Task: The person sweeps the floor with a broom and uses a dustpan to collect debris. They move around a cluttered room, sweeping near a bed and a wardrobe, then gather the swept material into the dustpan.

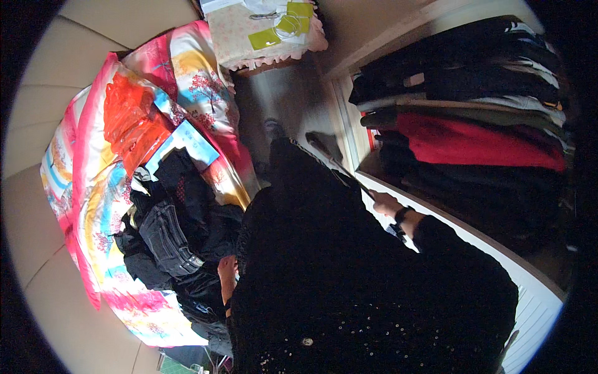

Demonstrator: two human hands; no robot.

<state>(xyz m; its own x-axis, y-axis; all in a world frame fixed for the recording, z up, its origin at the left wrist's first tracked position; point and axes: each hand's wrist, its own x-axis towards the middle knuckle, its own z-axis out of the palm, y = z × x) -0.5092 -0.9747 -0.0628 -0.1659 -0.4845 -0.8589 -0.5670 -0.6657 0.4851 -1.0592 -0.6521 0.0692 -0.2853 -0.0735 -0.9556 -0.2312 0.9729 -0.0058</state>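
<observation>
My right hand [387,204], with a dark band at the wrist, grips the thin handle of a long stick-like tool [334,161]. Its far end is wider, dark and blurred, so I cannot tell the kind. My left hand [227,273] is partly hidden by the black garment [317,262] that fills the middle and bears small sequins lower down. Beside that hand lies a heap of dark clothes, with dark denim jeans [168,240] on top. The heap rests on a colourful quilt [88,210] with a tree print.
An orange-red plastic bag [133,121] and a light blue flat item [194,145] lie on the quilt. A small cloth-covered table [229,37] holds green cards and a white cable. On the right, an open wardrobe holds hanging clothes, including a red garment [476,142].
</observation>
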